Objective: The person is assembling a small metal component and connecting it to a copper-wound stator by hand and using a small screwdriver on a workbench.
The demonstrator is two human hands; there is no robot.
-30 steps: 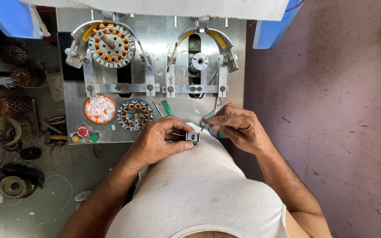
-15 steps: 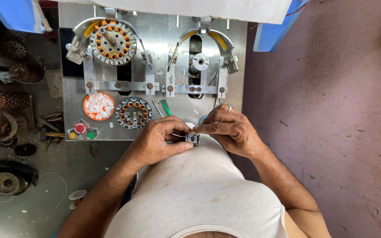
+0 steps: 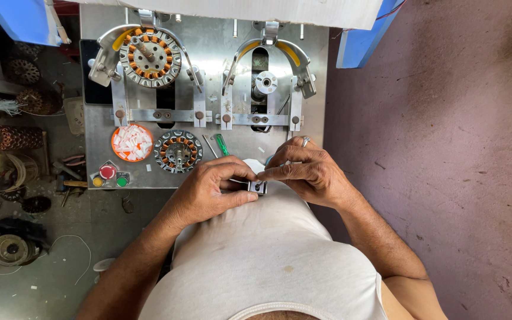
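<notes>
Both hands have drawn closer since the earlier frames: my right hand [image 3: 309, 172], a second ago out by the bench edge, now sits with its fingertips pressed against the small metal part [image 3: 258, 187]. My left hand [image 3: 211, 189] grips that part from the other side, thumb under and fingers curled over it, so the part is pinched between the two hands just above my white shirt [image 3: 268, 255], at the near edge of the steel bench [image 3: 214, 44]. Both hands are closed on the part; I cannot see its shape clearly, as the fingers hide most of it. A ring shows on one right finger.

Just beyond the hands lie a green screwdriver [image 3: 223, 144] and a thin metal rod beside it. Left of those, a wound stator [image 3: 177, 151] lies flat on the bench, and next to it an orange dish [image 3: 131, 143] holding white slips. A second stator [image 3: 149, 57] is mounted in the left fixture; the right fixture [image 3: 265, 83] holds only a bare spindle. Red, yellow and green buttons [image 3: 108, 174] sit at the near left corner.
</notes>
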